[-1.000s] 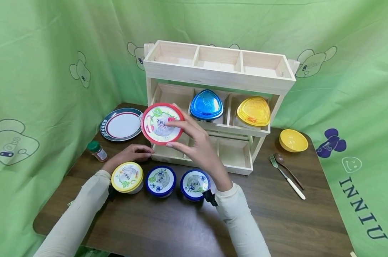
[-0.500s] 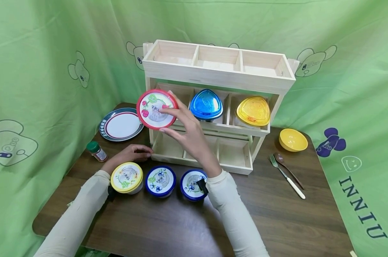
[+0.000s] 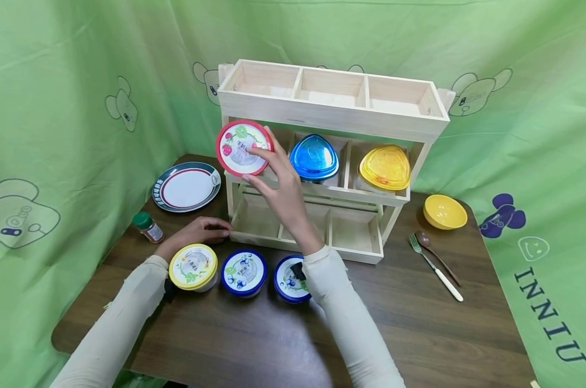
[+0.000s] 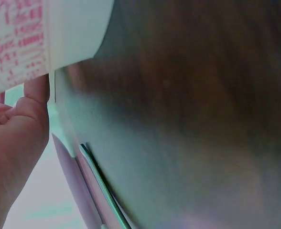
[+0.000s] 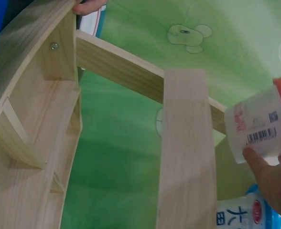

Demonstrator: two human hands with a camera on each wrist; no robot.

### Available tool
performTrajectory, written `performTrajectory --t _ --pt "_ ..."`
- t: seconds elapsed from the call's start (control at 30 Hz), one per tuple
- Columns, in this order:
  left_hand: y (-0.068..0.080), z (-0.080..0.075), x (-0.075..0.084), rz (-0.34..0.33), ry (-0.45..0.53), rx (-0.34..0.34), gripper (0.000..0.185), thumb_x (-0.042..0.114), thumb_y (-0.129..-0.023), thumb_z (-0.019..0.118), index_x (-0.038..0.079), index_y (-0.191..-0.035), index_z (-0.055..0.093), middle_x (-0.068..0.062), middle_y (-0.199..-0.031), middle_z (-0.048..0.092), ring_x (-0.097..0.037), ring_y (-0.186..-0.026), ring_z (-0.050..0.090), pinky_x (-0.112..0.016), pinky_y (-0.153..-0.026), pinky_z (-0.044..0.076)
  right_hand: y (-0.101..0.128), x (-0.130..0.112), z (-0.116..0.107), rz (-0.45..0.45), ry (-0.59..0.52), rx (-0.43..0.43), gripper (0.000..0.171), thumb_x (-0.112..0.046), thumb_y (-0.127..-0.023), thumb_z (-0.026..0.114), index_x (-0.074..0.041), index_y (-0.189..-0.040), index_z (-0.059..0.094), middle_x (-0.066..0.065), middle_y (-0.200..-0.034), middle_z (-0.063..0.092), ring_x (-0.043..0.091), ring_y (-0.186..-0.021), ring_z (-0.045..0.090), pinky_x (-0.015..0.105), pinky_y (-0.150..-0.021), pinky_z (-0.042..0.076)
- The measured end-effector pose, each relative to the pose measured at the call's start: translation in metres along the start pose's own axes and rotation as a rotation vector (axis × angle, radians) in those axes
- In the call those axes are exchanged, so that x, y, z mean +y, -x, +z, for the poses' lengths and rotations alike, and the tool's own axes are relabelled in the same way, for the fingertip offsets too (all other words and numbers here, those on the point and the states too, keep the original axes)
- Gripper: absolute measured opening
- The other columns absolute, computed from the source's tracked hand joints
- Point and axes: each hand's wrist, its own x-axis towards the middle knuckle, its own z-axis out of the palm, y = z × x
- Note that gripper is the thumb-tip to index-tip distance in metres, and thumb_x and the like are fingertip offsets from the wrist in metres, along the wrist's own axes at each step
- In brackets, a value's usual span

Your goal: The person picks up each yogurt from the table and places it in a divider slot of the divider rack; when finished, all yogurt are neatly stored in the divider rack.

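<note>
In the head view my right hand [image 3: 289, 196] grips a round plastic tub with a red lid [image 3: 236, 156], its strawberry label facing me. The tub is tilted and overlaps the left compartment of the middle shelf tier [image 3: 370, 195]. The right wrist view shows a fingertip against the tub's clear, barcoded side [image 5: 250, 124]. My left hand [image 3: 196, 233] rests with its fingertips at the left front corner of the wooden shelf's bottom tier [image 3: 259, 241]. Nearest it stand a yellow-lidded tub [image 3: 192, 267] and a blue-lidded tub [image 3: 243, 272]; my right sleeve partly covers another blue-lidded tub [image 3: 285, 283].
A blue-lidded container [image 3: 314, 157] and a yellow-lidded one [image 3: 385, 167] occupy the middle tier's other compartments. Left stand an oval plate [image 3: 186, 186] and a green-capped jar [image 3: 150, 227]. Right are a yellow bowl [image 3: 445, 212], a fork [image 3: 435, 269] and a spoon [image 3: 438, 257].
My right hand has raised the red-lidded tub from in front of the lower tiers to the middle tier's left compartment, shifting slightly right at the end. The left hand stays at the shelf corner.
</note>
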Motion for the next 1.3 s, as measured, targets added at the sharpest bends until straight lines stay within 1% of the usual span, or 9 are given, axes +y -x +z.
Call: performTrajectory --t 0.03,0.2,0.43,0.67,0.77,0.87,1.1,1.2,1.3 --pt "-0.004 -0.002 -0.008 -0.018 -0.014 0.015 0.031 0.037 -0.107 0.072 0.023 -0.134 0.077 -0.003 -0.132 0.074 -0.022 -0.118 0.067 -0.030 -0.095 0.056 0.000 0.001 0.001 0.017 0.003 0.007 0.048 -0.009 -0.097 0.084 -0.005 -0.142 0.069 0.013 -0.175 0.035 0.022 -0.160 0.034 0.032 -0.118 0.043" --pt "-0.006 -0.003 -0.014 -0.026 -0.071 0.035 0.030 0.043 -0.106 0.073 0.029 -0.131 0.078 0.000 -0.132 0.075 -0.027 -0.124 0.066 -0.037 -0.102 0.054 -0.003 0.001 0.007 0.085 0.001 0.008 0.049 -0.011 -0.098 0.083 -0.007 -0.144 0.067 0.009 -0.176 0.033 0.021 -0.159 0.034 0.029 -0.114 0.046" --pt "-0.003 -0.003 -0.012 -0.028 -0.061 0.020 0.033 0.046 -0.105 0.072 0.028 -0.133 0.077 0.000 -0.134 0.074 -0.027 -0.125 0.065 -0.035 -0.102 0.052 -0.002 0.004 0.016 0.156 0.003 0.015 0.049 -0.011 -0.098 0.082 -0.008 -0.145 0.067 0.006 -0.177 0.031 0.020 -0.159 0.035 0.026 -0.112 0.046" --pt "-0.003 -0.002 -0.011 -0.032 -0.060 0.022 0.035 0.044 -0.105 0.074 0.026 -0.134 0.077 -0.001 -0.136 0.073 -0.024 -0.128 0.064 -0.031 -0.102 0.052 0.000 0.002 0.024 0.280 0.012 0.098 0.050 -0.018 -0.101 0.081 -0.011 -0.148 0.066 0.009 -0.176 0.033 0.028 -0.159 0.036 0.029 -0.114 0.046" --pt "-0.004 -0.003 -0.010 -0.037 -0.053 0.022 0.034 0.043 -0.105 0.074 0.026 -0.135 0.077 -0.002 -0.136 0.073 -0.024 -0.128 0.064 -0.030 -0.102 0.052 -0.001 0.001 0.024 0.326 0.015 0.112 0.050 -0.020 -0.102 0.079 -0.013 -0.150 0.064 0.010 -0.176 0.032 0.029 -0.158 0.037 0.031 -0.114 0.047" --pt "-0.004 -0.003 -0.010 -0.037 -0.041 0.023 0.034 0.042 -0.105 0.074 0.025 -0.134 0.077 -0.002 -0.136 0.073 -0.025 -0.127 0.064 -0.030 -0.101 0.053 -0.003 0.000 0.024 0.359 0.039 0.086 0.051 -0.021 -0.104 0.077 -0.014 -0.152 0.062 0.010 -0.177 0.029 0.030 -0.160 0.034 0.036 -0.117 0.046" --pt "-0.006 -0.002 -0.010 -0.077 -0.018 0.036 0.032 0.045 -0.103 0.076 0.028 -0.130 0.079 0.000 -0.132 0.075 -0.027 -0.126 0.065 -0.036 -0.102 0.054 -0.009 -0.006 0.023 0.481 0.154 -0.035 0.059 -0.026 -0.104 0.076 -0.020 -0.160 0.055 0.014 -0.181 0.013 0.039 -0.165 0.017 0.058 -0.121 0.039" --pt "-0.006 -0.002 -0.011 -0.091 -0.019 0.043 0.032 0.047 -0.102 0.077 0.029 -0.129 0.079 0.001 -0.131 0.075 -0.029 -0.126 0.065 -0.037 -0.103 0.053 -0.009 -0.008 0.024 0.508 0.175 -0.052 0.063 -0.026 -0.104 0.077 -0.019 -0.162 0.053 0.015 -0.182 0.009 0.040 -0.166 0.013 0.059 -0.121 0.037" --pt "-0.004 -0.001 -0.010 -0.097 -0.002 0.044 0.033 0.047 -0.102 0.077 0.028 -0.129 0.079 -0.001 -0.131 0.075 -0.030 -0.125 0.065 -0.036 -0.102 0.054 -0.008 -0.011 0.023 0.504 0.182 -0.046 0.065 -0.025 -0.104 0.077 -0.016 -0.163 0.050 0.016 -0.182 0.005 0.039 -0.166 0.013 0.056 -0.122 0.037"
